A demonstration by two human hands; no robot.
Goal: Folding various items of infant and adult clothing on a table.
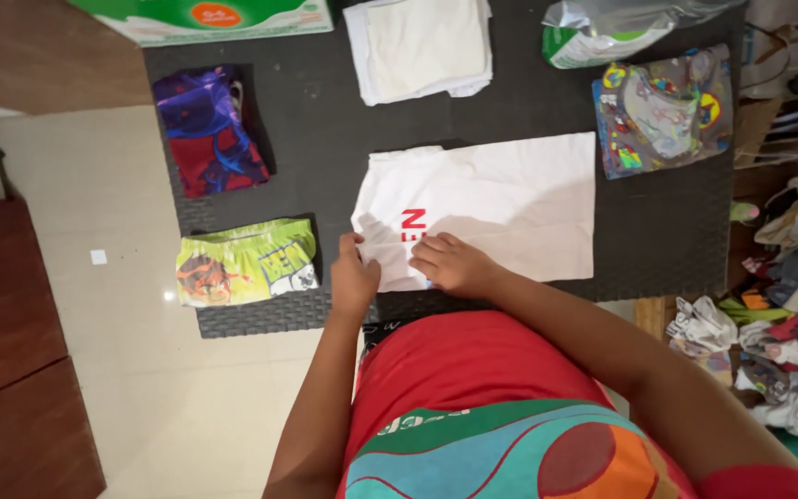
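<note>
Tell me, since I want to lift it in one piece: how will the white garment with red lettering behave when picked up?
The white garment with red lettering is probably floppy: it lies flat on the dark mat, creased. It looks thin, so likely light. Both hands, left hand and right hand, press its folded edge, which would likely unfold if lifted.

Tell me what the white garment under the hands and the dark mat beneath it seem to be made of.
White garment: looks like soft matte knit cloth, probably cotton; it lies flat with soft creases and folded edges. Both hands press on it, left hand and right hand. Dark mat: likely foam or rubber; matte charcoal with a fine embossed texture and a notched edge.
</note>
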